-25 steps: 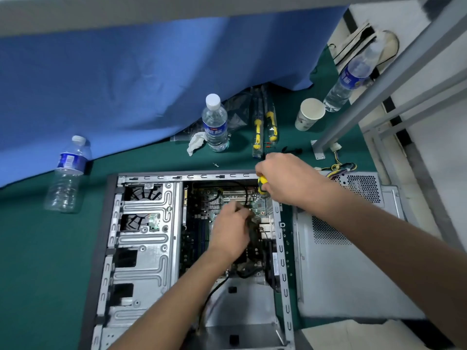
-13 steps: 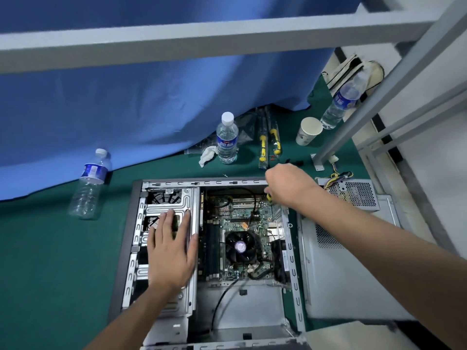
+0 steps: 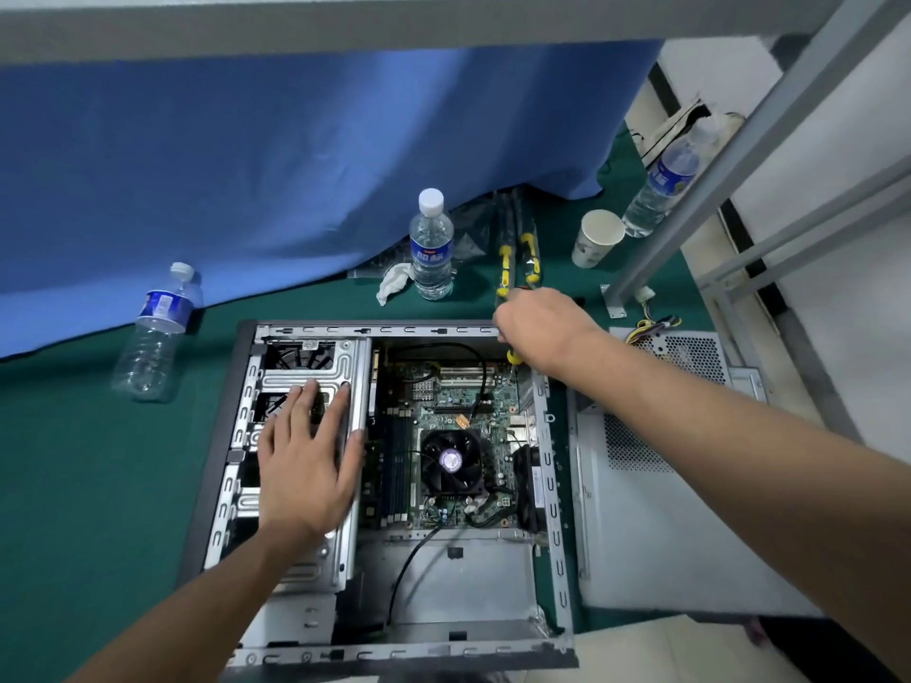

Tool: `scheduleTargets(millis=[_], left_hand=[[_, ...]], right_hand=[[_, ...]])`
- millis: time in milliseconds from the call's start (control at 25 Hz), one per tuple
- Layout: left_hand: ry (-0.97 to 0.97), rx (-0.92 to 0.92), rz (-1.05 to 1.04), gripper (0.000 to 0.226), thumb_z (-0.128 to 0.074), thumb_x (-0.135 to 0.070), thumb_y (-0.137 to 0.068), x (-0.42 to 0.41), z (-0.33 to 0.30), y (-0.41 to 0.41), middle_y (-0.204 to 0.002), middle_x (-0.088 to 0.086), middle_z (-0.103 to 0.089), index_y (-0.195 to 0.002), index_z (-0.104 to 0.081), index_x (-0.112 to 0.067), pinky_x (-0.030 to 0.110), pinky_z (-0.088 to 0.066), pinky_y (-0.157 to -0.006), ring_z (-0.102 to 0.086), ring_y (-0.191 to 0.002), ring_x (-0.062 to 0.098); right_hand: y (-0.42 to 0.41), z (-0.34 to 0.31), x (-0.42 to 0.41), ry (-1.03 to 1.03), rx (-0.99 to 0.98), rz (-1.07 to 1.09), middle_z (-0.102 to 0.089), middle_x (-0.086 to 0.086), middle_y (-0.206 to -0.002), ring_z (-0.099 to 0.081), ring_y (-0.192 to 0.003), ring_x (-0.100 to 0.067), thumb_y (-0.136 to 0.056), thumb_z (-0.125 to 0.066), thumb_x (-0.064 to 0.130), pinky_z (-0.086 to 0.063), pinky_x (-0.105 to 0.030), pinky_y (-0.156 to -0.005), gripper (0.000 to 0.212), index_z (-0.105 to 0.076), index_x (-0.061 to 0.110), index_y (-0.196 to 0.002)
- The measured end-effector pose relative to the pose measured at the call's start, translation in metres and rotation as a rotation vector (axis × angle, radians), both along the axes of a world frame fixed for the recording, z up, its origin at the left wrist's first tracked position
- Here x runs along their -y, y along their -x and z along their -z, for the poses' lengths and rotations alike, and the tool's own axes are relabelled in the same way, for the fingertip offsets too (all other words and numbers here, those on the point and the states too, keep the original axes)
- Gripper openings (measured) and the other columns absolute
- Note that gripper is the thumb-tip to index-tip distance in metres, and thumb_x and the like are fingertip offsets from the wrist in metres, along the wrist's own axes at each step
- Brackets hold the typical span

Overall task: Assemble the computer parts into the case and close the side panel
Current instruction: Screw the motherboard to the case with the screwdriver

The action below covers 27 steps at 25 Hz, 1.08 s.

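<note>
The open computer case [image 3: 554, 485] lies on its side on the green table. Its motherboard [image 3: 453, 401] with a black CPU fan [image 3: 451, 460] is exposed. My left hand [image 3: 308, 460] rests flat, fingers spread, on the silver drive cage [image 3: 296, 372] at the case's left. My right hand [image 3: 537, 325] is closed on a yellow-handled screwdriver [image 3: 513, 357] at the case's top right corner, its tip pointing down at the motherboard. The grey side panel [image 3: 665, 525] lies flat to the right of the case.
A power supply [image 3: 690, 352] with yellow wires sits at the right, behind the side panel. Two water bottles [image 3: 431, 248] [image 3: 155, 332], a third bottle [image 3: 663, 184], a paper cup [image 3: 594, 239], spare screwdrivers [image 3: 517, 258] and a crumpled tissue [image 3: 394, 283] lie behind the case. A grey frame post [image 3: 729, 155] rises right.
My left hand left the CPU fan area and moved left onto the drive cage, uncovering the fan. My right hand stays at the top right corner with the screwdriver.
</note>
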<state>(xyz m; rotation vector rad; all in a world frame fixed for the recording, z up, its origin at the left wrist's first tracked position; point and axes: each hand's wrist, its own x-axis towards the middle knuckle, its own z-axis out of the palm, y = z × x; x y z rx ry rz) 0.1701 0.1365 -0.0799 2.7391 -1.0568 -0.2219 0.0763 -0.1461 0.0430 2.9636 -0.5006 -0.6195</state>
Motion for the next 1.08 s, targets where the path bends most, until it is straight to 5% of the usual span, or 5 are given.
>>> scheduleTargets(millis=[280,520,800,960,1080], left_hand=[[-0.001,0.01,-0.001,0.06,-0.018,-0.058,-0.097,0.001,0.002,-0.002,-0.158,0.008,-0.025,-0.152,-0.03,-0.035,0.05,-0.017,-0.118,-0.019,-0.146,0.026],[0.019,0.008,-0.002,0.061,-0.022,-0.056,-0.096,0.001,-0.001,0.0,-0.157,0.01,-0.028,-0.15,-0.036,-0.032,0.051,-0.017,-0.117,-0.02,-0.145,0.027],[0.012,0.012,0.0,0.061,-0.023,-0.056,-0.095,0.002,-0.002,0.001,-0.157,0.01,-0.028,-0.15,-0.035,-0.032,0.05,-0.017,-0.117,-0.02,-0.145,0.028],[0.02,0.019,0.001,0.061,-0.025,-0.055,-0.095,0.002,-0.001,0.0,-0.156,0.011,-0.03,-0.15,-0.036,-0.031,0.051,-0.017,-0.116,-0.021,-0.145,0.028],[0.026,0.024,-0.003,0.06,-0.025,-0.055,-0.095,0.002,0.0,-0.001,-0.155,0.011,-0.031,-0.149,-0.037,-0.031,0.051,-0.019,-0.115,-0.023,-0.143,0.029]], right_hand=[[0.014,0.007,-0.004,0.068,-0.109,-0.133,-0.046,-0.014,-0.124,-0.05,-0.11,-0.032,-0.092,-0.051,-0.005,-0.049,-0.034,-0.077,0.035,-0.053,0.002,-0.126],[0.008,0.012,-0.003,0.113,-0.152,-0.045,-0.056,-0.007,-0.088,-0.044,-0.058,-0.02,-0.104,-0.035,0.013,-0.037,-0.034,-0.052,0.017,-0.039,0.01,-0.12],[0.007,0.021,-0.005,-0.088,-0.172,-0.033,-0.031,-0.013,-0.134,-0.044,-0.077,-0.026,-0.085,-0.052,-0.004,-0.047,-0.041,-0.064,0.051,-0.036,0.009,-0.132],[0.012,0.029,-0.01,-0.012,-0.101,-0.014,-0.059,-0.01,-0.107,-0.049,-0.074,-0.026,-0.102,-0.047,0.017,-0.048,-0.038,-0.064,0.024,-0.042,0.011,-0.125],[0.01,0.029,-0.009,-0.061,-0.104,0.082,-0.046,-0.018,-0.128,-0.054,-0.078,-0.029,-0.103,-0.045,0.023,-0.047,-0.039,-0.062,0.023,-0.04,0.01,-0.122]])
